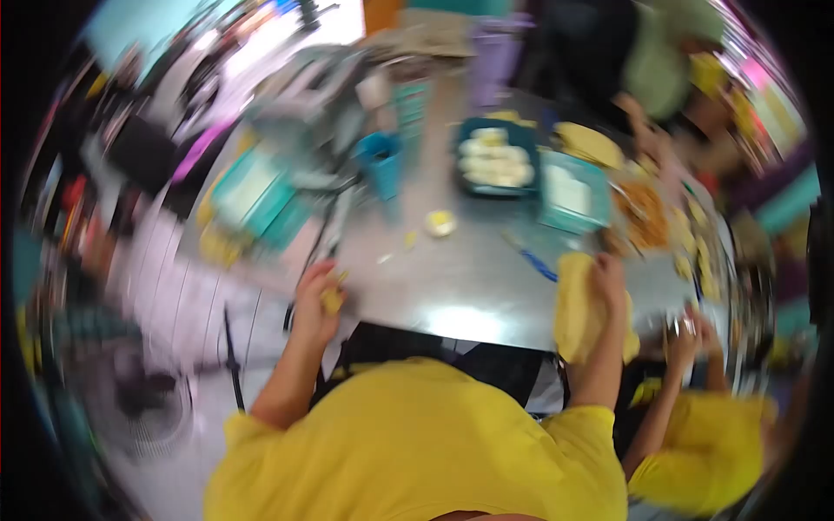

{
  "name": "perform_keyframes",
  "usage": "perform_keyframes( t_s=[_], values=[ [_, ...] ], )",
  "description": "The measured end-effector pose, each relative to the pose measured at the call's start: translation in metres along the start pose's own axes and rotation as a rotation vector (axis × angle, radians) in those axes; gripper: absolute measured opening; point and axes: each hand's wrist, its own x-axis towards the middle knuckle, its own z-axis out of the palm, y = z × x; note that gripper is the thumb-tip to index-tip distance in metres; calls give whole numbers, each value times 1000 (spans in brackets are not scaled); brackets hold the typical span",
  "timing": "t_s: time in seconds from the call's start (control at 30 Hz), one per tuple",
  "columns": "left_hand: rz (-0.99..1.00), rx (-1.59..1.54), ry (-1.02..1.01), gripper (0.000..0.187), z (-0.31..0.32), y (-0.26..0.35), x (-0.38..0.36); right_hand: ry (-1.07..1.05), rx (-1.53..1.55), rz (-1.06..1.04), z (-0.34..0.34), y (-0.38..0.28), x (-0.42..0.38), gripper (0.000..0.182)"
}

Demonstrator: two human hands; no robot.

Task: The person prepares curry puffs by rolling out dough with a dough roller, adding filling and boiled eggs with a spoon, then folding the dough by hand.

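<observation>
My left hand point(318, 306), at the table's left front edge, is closed around a small yellow piece point(332, 300), blurred by motion. My right hand point(611, 276) grips a long, flat, soft-looking yellow piece point(575, 304) that hangs over the front edge; its kind is unclear. Just left of it lies a knife with a blue handle point(539, 266). Farther in, what looks like a cut boiled egg point(440, 223) rests on the metal table point(417, 282), with small yellow bits beside it. A dark teal tray point(466, 184) behind holds several white, egg-like pieces.
A clear teal-tinted container point(572, 219) with white contents stands beside the tray, near orange food point(641, 214). Farther left are a blue cup point(380, 165) and a teal box point(254, 198). At right, a co-worker's hands point(686, 339) are close by; another person stands across the table.
</observation>
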Motion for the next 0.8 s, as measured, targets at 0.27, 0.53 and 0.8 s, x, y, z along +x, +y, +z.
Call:
perform_keyframes(
  t_s=[0.27,0.53,0.8],
  values=[
    [391,-274,488,29,-96,50,-18,-131,282,137,-6,4,13,8],
    [787,332,580,24,-180,131,78,77,245,-64,-1,1,-11,12],
    [919,1496,384,46,-274,93,206,314,92,-57,-11,-41,-41,14]
  ],
)
